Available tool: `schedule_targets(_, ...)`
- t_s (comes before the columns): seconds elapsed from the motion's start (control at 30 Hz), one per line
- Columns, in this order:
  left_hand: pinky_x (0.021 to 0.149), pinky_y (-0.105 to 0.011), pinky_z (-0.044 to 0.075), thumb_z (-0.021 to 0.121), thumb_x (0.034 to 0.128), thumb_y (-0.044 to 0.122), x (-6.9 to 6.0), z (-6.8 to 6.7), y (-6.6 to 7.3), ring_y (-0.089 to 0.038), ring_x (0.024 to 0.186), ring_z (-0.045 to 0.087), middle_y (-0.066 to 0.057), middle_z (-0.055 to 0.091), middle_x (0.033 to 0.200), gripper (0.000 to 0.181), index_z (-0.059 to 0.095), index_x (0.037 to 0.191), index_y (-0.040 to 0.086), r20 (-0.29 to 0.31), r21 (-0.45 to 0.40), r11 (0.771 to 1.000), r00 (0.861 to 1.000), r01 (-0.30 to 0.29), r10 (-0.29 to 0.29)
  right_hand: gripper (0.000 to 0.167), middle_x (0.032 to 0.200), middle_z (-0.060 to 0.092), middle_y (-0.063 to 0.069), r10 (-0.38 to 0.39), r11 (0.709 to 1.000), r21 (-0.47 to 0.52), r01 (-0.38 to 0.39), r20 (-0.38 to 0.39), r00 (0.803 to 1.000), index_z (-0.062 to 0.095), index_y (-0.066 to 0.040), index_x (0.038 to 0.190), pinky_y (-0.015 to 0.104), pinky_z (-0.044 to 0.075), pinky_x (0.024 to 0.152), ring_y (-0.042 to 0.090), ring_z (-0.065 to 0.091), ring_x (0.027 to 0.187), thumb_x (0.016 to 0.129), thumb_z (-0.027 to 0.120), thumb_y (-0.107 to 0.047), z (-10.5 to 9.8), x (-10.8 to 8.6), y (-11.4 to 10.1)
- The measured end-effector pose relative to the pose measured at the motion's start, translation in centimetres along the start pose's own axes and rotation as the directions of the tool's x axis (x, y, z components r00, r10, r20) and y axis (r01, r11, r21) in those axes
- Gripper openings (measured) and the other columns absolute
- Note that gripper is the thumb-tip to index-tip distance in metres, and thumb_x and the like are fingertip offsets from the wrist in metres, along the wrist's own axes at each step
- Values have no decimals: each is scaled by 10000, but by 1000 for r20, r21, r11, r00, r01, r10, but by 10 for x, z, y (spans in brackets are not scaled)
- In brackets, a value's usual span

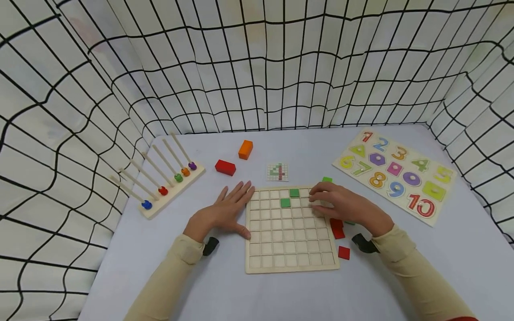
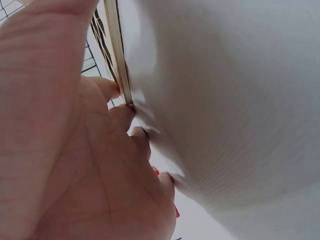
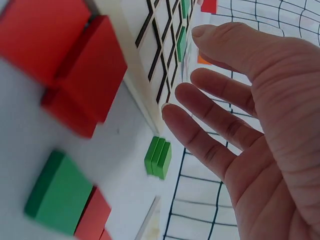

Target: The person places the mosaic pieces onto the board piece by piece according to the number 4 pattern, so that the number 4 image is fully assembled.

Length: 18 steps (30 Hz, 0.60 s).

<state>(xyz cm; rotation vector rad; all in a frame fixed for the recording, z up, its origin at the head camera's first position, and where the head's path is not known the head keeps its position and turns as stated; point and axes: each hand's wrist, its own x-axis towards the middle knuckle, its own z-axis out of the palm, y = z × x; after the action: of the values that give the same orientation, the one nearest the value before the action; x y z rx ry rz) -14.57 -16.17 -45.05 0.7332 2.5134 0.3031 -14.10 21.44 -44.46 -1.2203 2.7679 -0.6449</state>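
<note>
A wooden grid board [image 1: 287,236] lies flat, with a green tile [image 1: 294,192] in its far row and another green tile [image 1: 285,203] diagonally below it. My left hand [image 1: 226,211] rests at the board's left edge, fingers extended and thumb apart, touching the rim. Over the board's upper right side hovers my right hand [image 1: 347,205]; its fingers are loosely bent, and the right wrist view shows nothing between them. Red tiles [image 1: 337,228] lie beside the board's right edge, partly under that hand. Stacked green tiles [image 3: 157,157] are near the far right corner.
A small pattern card [image 1: 277,171] lies beyond the board. Red block [image 1: 225,167] and orange block [image 1: 246,150] stand at the back. A peg stand with beads [image 1: 172,189] is left, a number puzzle [image 1: 395,176] right. Black netting [image 1: 261,67] encloses the table.
</note>
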Motion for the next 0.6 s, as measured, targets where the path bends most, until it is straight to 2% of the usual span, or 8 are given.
schedule_targets(0.23,1342,-663,-70,888,790,606,2,-1,-6,-358,1701,-88,-106,-48,1833,1369,32,1736,109,-12,-17,1000,1000,-20,20,269,1258,709,121,53,998,-23,-54,-16,998,797,-46,1178,414,649,932,263,686,1126,928,845,-133,-5,-18,3)
schedule_targets(0.4,1337,-671,-78,877,806,612,5,0,-6,-357,1699,-97,-108,-53,1833,1358,28,1734,100,-2,-38,998,999,-46,45,268,1240,715,111,82,996,-30,-83,-20,996,808,-66,1165,379,662,874,246,686,1092,907,862,-111,-5,-35,8)
schedule_targets(0.6,1345,-657,-68,872,811,616,2,2,-2,-351,1703,-92,-96,-66,1833,1355,22,1735,107,9,-9,1000,1000,-16,16,263,1190,719,73,64,996,-66,-66,-36,997,819,-97,1126,368,651,878,218,669,1059,872,889,-94,-9,-50,11)
